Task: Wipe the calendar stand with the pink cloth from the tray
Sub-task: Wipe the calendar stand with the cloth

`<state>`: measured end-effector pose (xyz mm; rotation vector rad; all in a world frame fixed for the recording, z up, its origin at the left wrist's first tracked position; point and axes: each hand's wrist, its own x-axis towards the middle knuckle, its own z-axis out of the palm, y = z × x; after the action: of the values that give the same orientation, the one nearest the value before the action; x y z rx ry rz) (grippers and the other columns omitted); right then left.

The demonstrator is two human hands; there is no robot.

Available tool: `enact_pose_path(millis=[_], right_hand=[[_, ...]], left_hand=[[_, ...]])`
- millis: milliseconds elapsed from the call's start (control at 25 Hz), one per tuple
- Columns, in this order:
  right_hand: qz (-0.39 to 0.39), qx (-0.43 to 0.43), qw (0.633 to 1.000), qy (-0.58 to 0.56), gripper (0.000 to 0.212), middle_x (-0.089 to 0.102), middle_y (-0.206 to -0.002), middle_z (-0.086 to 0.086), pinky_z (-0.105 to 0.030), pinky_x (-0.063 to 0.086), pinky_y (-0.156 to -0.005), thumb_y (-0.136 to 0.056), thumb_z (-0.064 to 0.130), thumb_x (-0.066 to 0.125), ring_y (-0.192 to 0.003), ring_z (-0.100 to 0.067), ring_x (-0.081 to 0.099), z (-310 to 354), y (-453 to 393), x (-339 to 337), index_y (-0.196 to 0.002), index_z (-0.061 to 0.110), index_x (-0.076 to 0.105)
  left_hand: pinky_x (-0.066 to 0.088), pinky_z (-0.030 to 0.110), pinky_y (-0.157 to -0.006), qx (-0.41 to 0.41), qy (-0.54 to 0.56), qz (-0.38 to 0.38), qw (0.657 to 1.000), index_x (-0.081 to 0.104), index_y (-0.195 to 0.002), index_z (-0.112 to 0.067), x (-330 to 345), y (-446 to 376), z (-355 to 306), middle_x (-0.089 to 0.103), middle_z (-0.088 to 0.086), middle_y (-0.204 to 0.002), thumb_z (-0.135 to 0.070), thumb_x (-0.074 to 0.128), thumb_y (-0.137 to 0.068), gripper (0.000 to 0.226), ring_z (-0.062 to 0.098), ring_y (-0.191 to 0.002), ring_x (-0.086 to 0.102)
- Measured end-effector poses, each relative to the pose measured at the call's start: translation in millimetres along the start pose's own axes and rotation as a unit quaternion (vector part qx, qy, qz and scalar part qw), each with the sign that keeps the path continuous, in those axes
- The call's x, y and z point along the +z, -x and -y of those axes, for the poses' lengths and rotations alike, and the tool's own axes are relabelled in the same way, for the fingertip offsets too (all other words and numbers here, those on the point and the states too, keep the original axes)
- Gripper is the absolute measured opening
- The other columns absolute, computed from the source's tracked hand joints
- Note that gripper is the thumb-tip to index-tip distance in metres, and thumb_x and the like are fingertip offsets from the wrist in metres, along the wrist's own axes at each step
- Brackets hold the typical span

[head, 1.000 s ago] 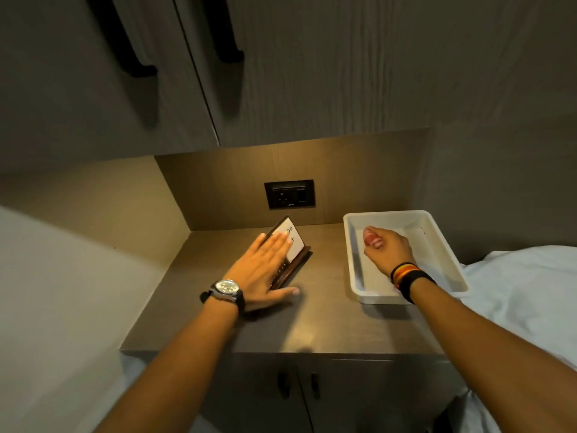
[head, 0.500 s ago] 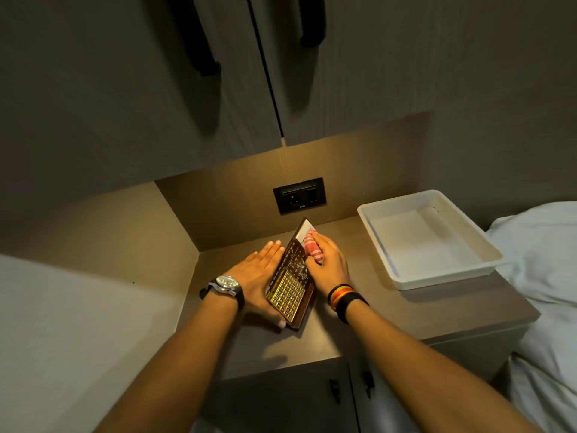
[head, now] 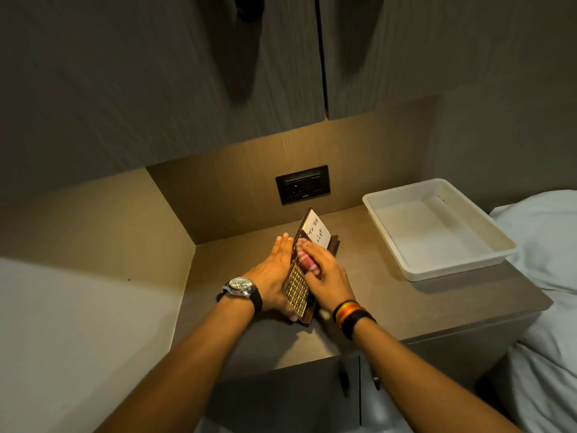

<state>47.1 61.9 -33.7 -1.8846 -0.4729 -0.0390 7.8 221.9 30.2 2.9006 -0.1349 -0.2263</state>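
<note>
The brown calendar stand (head: 297, 289) stands tilted on the counter, with a gold date grid low down and a white "To Do List" note at its top. My left hand (head: 272, 273) lies flat against its left back side, fingers straight. My right hand (head: 327, 278) presses the bunched pink-and-white cloth (head: 307, 263) against the stand's front face, just above the grid. The white tray (head: 415, 270) sits to the right with nothing in it.
A black wall socket (head: 302, 184) is on the back panel behind the stand. Upper cabinet doors hang overhead. Lower cabinet doors with dark knobs (head: 344, 380) are below the counter edge. White bedding (head: 549, 276) borders the counter on the right.
My right hand took the pink cloth out of the tray, carried it left to the calendar stand, and has slid it down the stand's face. My left hand kept bracing the stand.
</note>
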Motion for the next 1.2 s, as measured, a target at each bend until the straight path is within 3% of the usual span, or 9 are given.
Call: enact_pose_path(millis=[80,240,480,640,800,960,1200], right_hand=[[-0.027,0.031,0.999,-0.018,0.061,0.056,-0.145,0.003,-0.037,0.041,-0.115,-0.085,0.0,0.056,-0.133,-0.009,0.05,6.4,-18.2,0.2,-0.142,0.023,0.057],[0.025,-0.037,0.999,-0.004,0.063,0.053,-0.148,0.007,-0.025,0.035,-0.115,-0.087,0.0,0.057,-0.137,-0.004,0.046,7.4,5.2,5.3,-0.144,0.027,0.054],[-0.034,0.028,0.999,0.026,0.059,0.053,-0.147,0.001,-0.041,0.042,-0.115,-0.089,-0.002,0.054,-0.135,-0.014,0.049,-15.0,-20.4,-3.8,-0.143,0.021,0.056],[-0.025,0.037,0.999,0.008,0.062,0.045,-0.154,0.003,-0.032,0.035,-0.118,-0.092,0.002,0.054,-0.141,-0.009,0.042,-3.3,23.6,18.1,-0.15,0.023,0.046],[-0.024,0.018,1.0,0.008,0.06,0.048,-0.151,0.001,-0.028,0.037,-0.114,-0.093,0.005,0.055,-0.138,-0.012,0.046,-4.8,32.3,14.8,-0.15,0.022,0.046],[-0.051,0.071,0.996,0.007,0.058,0.05,-0.148,-0.002,-0.041,0.046,-0.112,-0.092,-0.001,0.053,-0.134,-0.018,0.051,-10.8,-14.3,0.4,-0.147,0.019,0.05],[-0.019,0.022,0.999,0.014,0.06,0.044,-0.153,0.003,-0.027,0.037,-0.115,-0.094,0.005,0.057,-0.14,-0.01,0.042,2.0,56.7,20.1,-0.15,0.023,0.046]], left_hand=[[0.017,0.045,-0.127,-0.006,-0.004,0.0,1.0,-0.021,-0.16,-0.018,0.0,-0.7,-0.7,-0.019,0.007,-0.171,-0.054,0.099,-0.045,0.171,0.024,-0.157,-0.014],[0.016,0.043,-0.127,-0.006,0.007,-0.007,1.0,-0.021,-0.16,-0.016,0.5,0.5,-1.1,-0.018,0.007,-0.171,-0.052,0.1,-0.046,0.17,0.024,-0.156,-0.015],[0.015,0.042,-0.126,-0.015,-0.001,-0.003,1.0,-0.024,-0.159,-0.019,1.3,-0.3,-2.9,-0.021,0.005,-0.171,-0.051,0.1,-0.047,0.17,0.022,-0.156,-0.016],[0.013,0.043,-0.127,-0.016,0.001,-0.004,1.0,-0.022,-0.16,-0.017,1.1,0.3,-3.4,-0.02,0.006,-0.171,-0.05,0.1,-0.046,0.17,0.023,-0.157,-0.016],[0.011,0.043,-0.127,-0.014,-0.001,-0.002,1.0,-0.022,-0.16,-0.017,0.1,0.9,-5.8,-0.02,0.007,-0.171,-0.049,0.1,-0.045,0.171,0.024,-0.156,-0.017],[0.013,0.043,-0.127,-0.023,-0.008,0.0,1.0,-0.023,-0.16,-0.02,1.5,2.3,-6.1,-0.022,0.005,-0.171,-0.051,0.1,-0.043,0.173,0.022,-0.156,-0.018],[0.014,0.045,-0.127,-0.026,-0.001,-0.006,1.0,-0.021,-0.16,-0.018,1.6,2.6,-8.3,-0.019,0.006,-0.171,-0.047,0.101,-0.045,0.17,0.024,-0.157,-0.015]])
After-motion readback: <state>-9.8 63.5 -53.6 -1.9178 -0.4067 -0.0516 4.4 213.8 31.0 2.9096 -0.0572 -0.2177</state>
